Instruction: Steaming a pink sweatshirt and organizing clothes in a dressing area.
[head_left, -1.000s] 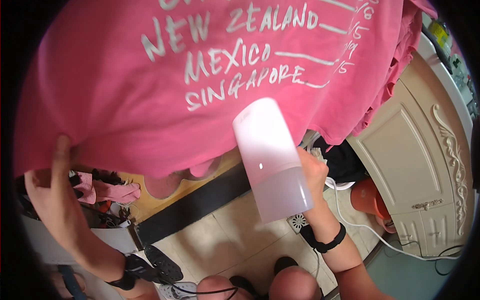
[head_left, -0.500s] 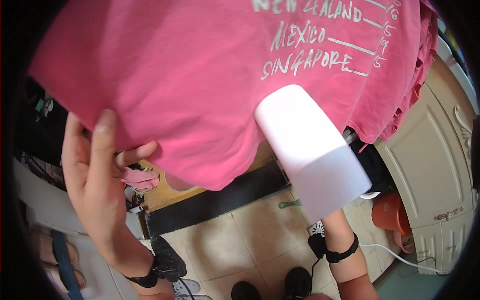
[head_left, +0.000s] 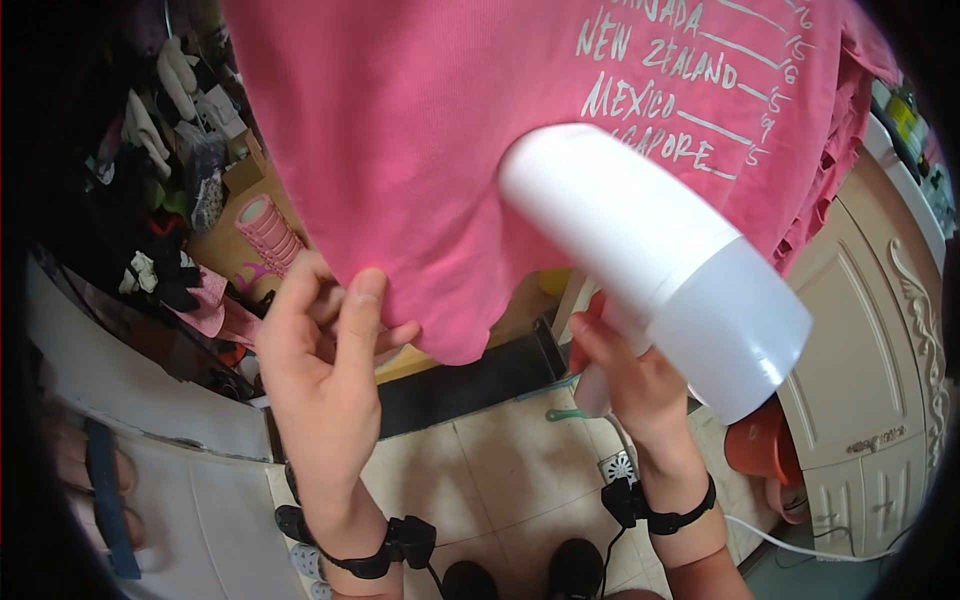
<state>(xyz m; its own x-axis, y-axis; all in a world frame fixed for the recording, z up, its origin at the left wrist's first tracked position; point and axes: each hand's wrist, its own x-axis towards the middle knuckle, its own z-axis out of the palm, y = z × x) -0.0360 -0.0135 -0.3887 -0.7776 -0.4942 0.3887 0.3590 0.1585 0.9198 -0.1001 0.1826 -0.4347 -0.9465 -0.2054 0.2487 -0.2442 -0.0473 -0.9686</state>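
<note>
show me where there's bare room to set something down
The floor tile shows bare between the black strip, the dark shoes, the left forearm and the right forearm. Crowded: the left side, with the pink ridged cylinder and pink cloth; the right, with the red bucket and cream cabinet; and above, filled by the pink garment and white hair dryer.
</note>
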